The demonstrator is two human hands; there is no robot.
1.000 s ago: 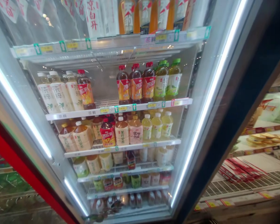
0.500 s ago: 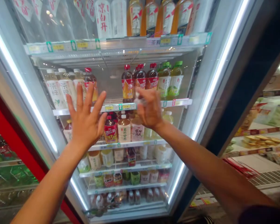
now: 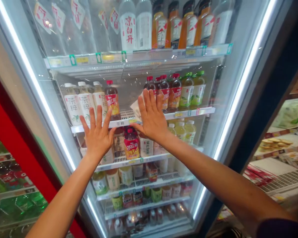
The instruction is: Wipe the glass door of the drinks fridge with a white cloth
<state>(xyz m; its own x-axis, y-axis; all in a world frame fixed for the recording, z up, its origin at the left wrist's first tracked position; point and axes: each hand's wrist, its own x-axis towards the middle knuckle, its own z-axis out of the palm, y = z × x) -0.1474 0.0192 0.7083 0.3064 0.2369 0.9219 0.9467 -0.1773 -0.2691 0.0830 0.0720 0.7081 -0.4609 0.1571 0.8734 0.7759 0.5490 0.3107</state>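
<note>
Both hands are raised in front of the glass door of a lit drinks cooler (image 3: 132, 58). My left hand (image 3: 98, 135) has its fingers spread, with nothing in it, before the left part of the middle shelves. My right hand (image 3: 152, 115) lies flat over a whitish cloth or tissue (image 3: 137, 107), which shows past its left side and between thumb and fingers. Behind the right hand are red-capped tea bottles (image 3: 175, 92). White-labelled bottles (image 3: 72, 102) and one red-capped bottle (image 3: 112, 99) stand above and behind the left hand.
Clear and amber bottles (image 3: 161, 28) fill the top shelf; lower shelves (image 3: 129, 162) hold more drinks. A red frame (image 3: 22, 142) and another cooler stand at left. Packaged food lies on shelves (image 3: 285, 145) at right.
My right hand has opened from a bent, blurred grip to flat over the whitish cloth. The view has shifted, so the cooler appears lower and further right. My left hand stays spread.
</note>
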